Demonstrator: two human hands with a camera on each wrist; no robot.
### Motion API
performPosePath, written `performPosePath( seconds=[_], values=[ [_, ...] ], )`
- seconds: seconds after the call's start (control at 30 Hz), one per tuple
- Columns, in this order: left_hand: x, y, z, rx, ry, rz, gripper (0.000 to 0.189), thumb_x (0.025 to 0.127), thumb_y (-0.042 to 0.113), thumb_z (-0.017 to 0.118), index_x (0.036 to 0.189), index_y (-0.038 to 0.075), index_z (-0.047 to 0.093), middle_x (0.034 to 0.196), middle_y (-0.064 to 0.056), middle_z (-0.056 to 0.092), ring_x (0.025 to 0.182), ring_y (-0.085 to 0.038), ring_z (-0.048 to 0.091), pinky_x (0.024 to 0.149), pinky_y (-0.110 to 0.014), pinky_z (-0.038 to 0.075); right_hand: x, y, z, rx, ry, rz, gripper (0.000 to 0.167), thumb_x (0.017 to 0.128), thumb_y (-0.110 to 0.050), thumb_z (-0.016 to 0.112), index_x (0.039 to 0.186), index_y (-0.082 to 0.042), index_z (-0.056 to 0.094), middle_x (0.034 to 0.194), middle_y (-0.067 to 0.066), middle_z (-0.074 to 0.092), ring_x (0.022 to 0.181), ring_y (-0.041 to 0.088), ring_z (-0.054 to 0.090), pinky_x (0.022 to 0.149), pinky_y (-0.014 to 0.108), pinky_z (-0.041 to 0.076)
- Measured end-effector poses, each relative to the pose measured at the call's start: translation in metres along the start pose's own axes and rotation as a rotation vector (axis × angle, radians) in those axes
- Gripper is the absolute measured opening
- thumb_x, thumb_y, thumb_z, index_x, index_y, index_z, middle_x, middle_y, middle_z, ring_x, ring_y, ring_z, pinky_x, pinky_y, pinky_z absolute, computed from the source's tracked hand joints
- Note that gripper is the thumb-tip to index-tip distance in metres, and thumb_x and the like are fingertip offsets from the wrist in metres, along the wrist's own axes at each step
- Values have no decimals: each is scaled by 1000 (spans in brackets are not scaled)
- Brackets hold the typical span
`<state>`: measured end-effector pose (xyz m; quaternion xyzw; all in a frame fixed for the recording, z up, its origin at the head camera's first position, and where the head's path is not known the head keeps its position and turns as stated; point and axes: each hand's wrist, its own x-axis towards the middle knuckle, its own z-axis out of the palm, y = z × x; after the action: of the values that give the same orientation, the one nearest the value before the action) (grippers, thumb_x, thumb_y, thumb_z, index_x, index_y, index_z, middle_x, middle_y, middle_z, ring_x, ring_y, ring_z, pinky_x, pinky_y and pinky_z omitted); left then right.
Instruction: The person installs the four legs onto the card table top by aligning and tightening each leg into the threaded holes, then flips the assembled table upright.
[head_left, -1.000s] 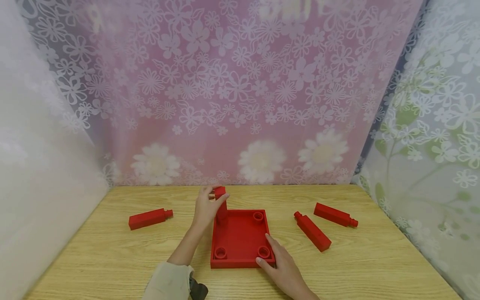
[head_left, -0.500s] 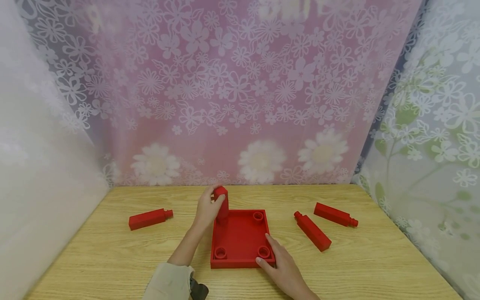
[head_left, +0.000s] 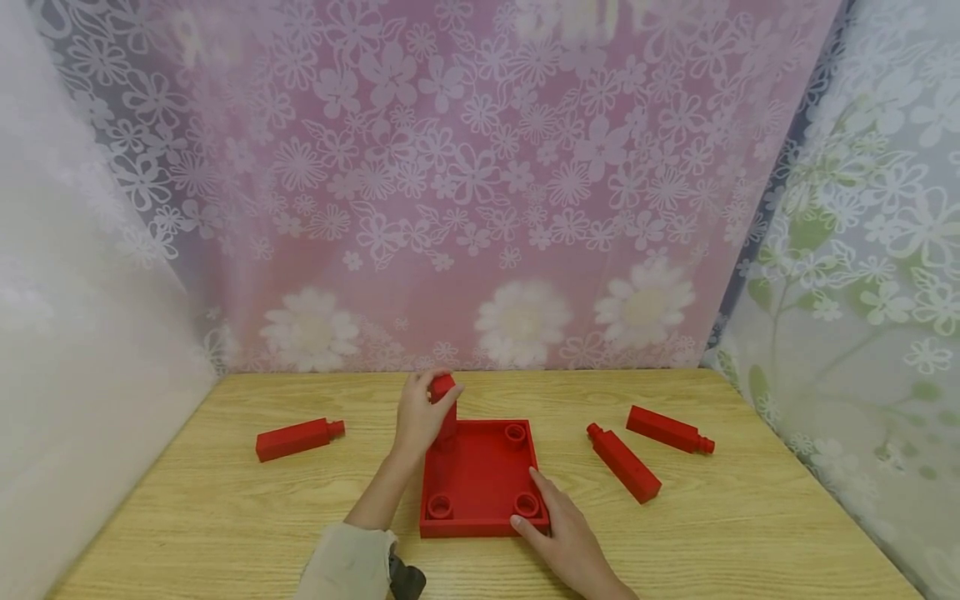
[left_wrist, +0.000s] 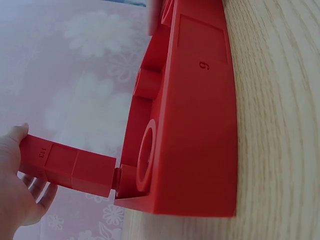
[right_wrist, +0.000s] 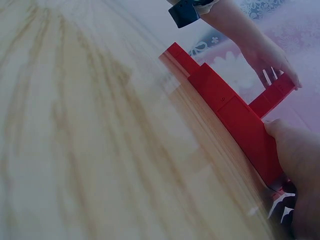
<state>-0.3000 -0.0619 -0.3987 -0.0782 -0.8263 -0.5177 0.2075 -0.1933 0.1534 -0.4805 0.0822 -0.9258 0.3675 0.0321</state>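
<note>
A red square base (head_left: 483, 477) lies on the table with its raised rim up and a round socket in each corner. My left hand (head_left: 415, 417) grips the upper end of a square red leg (head_left: 447, 423), which stands upright at the far-left socket. In the left wrist view, a short stretch of the leg's narrow threaded end (left_wrist: 117, 179) shows between the square shaft (left_wrist: 75, 167) and the socket. My right hand (head_left: 570, 537) holds the base's near-right corner, thumb on the front rim and fingers along the right side.
One loose red leg (head_left: 296, 439) lies to the left of the base. Two more, a nearer leg (head_left: 626, 465) and a farther leg (head_left: 667, 429), lie to the right. Floral curtains (head_left: 480, 183) rise behind the wooden table (head_left: 712, 533) and at its sides.
The leg has turned in place at the far-left socket, and my left fingers have shifted round its top. My right hand and the base have stayed still.
</note>
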Motion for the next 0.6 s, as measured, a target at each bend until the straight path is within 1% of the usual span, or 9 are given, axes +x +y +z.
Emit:
performPosePath(
  seconds=[0.07, 0.2, 0.27, 0.33, 0.4, 0.5, 0.6],
  values=[
    [-1, 0, 0, -22, 9, -20, 40, 83, 27, 70, 115, 7, 58, 102, -9, 50, 87, -22, 50, 71, -35, 48, 0, 0, 0, 2, -4, 4, 80, 82, -58, 57, 143, -12, 33, 138, 14, 39, 123, 36, 37, 91, 57, 36],
    [-2, 0, 0, -105, 27, -95, 49, 82, 29, 71, 117, 4, 49, 106, -9, 49, 93, -23, 52, 78, -37, 47, 0, -1, -1, 7, -3, 4, 80, 82, -57, 57, 143, -12, 33, 138, 14, 39, 123, 36, 37, 91, 57, 36],
    [-3, -1, 0, -138, 37, -109, 50, 81, 29, 71, 117, 4, 47, 108, -9, 50, 95, -23, 53, 81, -37, 47, 0, -1, -1, 7, -1, 2, 79, 82, -56, 57, 143, -12, 33, 138, 14, 39, 123, 36, 37, 91, 57, 36],
    [-3, -2, -1, -152, 41, -101, 48, 82, 27, 71, 116, 3, 48, 109, -10, 51, 96, -25, 53, 82, -38, 47, -1, -2, -1, 7, 1, 1, 79, 82, -56, 57, 143, -12, 33, 138, 14, 39, 123, 35, 37, 91, 57, 36],
    [-3, -2, -1, -150, 39, -79, 45, 83, 24, 70, 116, 2, 50, 110, -11, 52, 96, -26, 54, 81, -39, 47, -1, -2, -1, 7, 1, 1, 79, 82, -56, 58, 143, -12, 33, 138, 14, 39, 123, 35, 37, 91, 57, 36],
    [-3, -3, -2, -132, 25, -39, 37, 85, 18, 66, 115, 1, 54, 110, -12, 51, 96, -28, 54, 80, -40, 47, -1, -2, -1, 7, 1, 5, 80, 82, -57, 57, 143, -12, 33, 139, 13, 39, 123, 35, 36, 92, 56, 35],
    [-2, -3, -3, -102, 9, -5, 29, 87, 13, 60, 114, 2, 59, 110, -12, 50, 95, -28, 53, 80, -40, 47, 0, -2, -1, 7, 0, 7, 79, 82, -57, 57, 143, -12, 33, 138, 14, 39, 123, 36, 37, 92, 57, 35]
  ],
)
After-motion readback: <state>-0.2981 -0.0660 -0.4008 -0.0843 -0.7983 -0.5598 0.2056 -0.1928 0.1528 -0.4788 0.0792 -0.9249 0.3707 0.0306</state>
